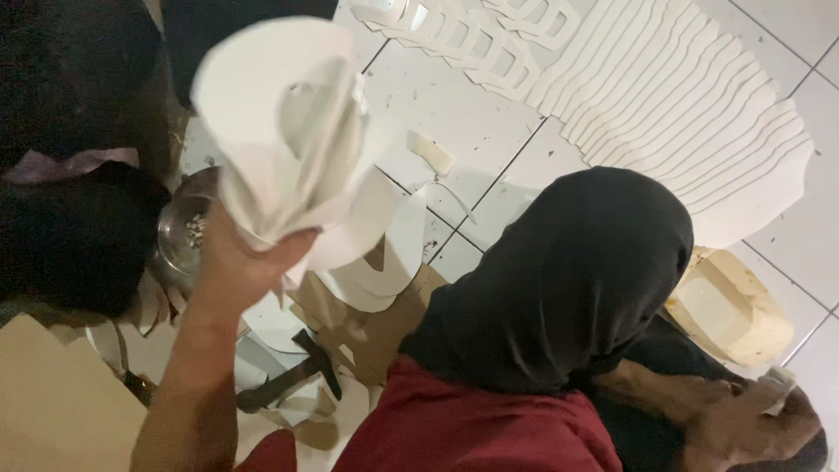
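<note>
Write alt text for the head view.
A left hand holds up a folded bundle of white cut-out sheets above a tiled floor spread with overlapping white cut pieces. A nearby person in a black head covering crouches beside.

white paper stack (280,122), black hood (568,271)
</note>
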